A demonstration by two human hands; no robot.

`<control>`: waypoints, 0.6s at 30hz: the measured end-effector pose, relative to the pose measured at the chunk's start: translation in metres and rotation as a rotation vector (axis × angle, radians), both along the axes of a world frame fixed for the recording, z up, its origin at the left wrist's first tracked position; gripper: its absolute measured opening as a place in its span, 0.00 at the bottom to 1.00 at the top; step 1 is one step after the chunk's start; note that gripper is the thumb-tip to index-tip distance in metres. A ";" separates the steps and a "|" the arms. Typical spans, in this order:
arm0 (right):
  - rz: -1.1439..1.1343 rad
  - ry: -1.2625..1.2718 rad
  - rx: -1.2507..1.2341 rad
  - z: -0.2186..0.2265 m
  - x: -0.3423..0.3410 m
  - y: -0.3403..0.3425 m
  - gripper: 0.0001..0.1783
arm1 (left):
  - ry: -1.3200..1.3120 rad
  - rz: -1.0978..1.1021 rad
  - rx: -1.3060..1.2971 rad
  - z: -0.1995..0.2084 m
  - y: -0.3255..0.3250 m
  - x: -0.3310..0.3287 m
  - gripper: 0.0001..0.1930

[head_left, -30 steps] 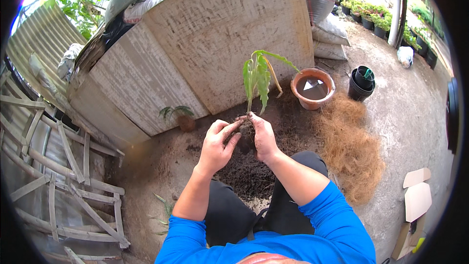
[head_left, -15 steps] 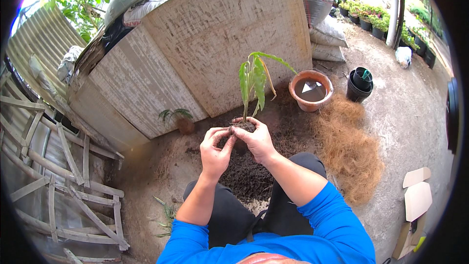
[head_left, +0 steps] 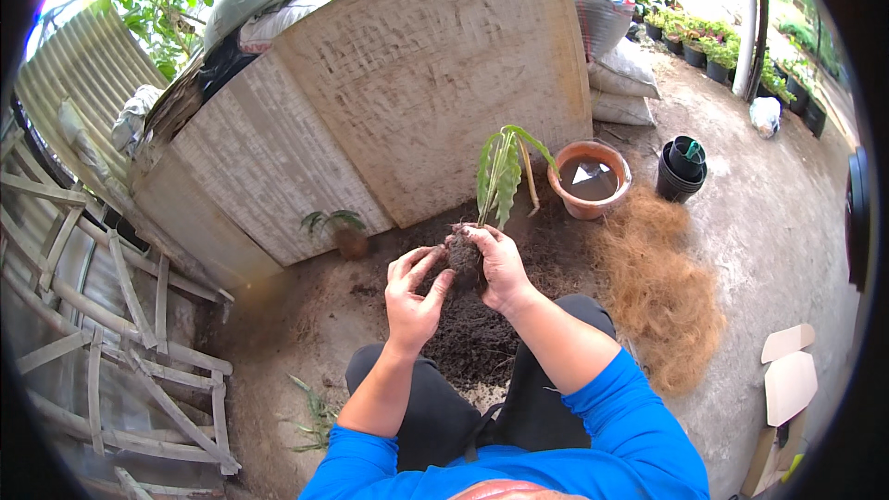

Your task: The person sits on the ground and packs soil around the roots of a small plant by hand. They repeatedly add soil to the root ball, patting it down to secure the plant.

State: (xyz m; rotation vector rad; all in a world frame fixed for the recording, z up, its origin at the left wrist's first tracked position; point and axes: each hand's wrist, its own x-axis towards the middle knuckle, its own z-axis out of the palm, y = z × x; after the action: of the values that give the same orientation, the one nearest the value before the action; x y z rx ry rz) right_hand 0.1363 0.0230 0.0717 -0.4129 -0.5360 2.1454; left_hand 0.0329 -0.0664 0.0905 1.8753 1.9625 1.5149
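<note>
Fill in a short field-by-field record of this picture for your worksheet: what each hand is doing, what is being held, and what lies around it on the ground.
Right hand: right hand grips the soil root ball of a young plant, held upright
Left hand: left hand open, fingertips touching the root ball's side
Beneath the hands: pile of dark soil
To the right: heap of brown coconut fibre
Behind: terracotta pot, stacked black pots, small potted plant, leaning board
</note>
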 end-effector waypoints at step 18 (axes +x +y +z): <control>0.018 0.031 0.032 0.007 0.006 -0.012 0.14 | 0.025 -0.094 -0.054 0.008 -0.005 0.001 0.20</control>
State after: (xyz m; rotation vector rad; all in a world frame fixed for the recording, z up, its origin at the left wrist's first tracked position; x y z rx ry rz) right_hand 0.1422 0.0114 0.0788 -0.3580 -0.5585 2.1542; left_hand 0.0339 -0.0712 0.0985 1.9443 1.8758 1.4067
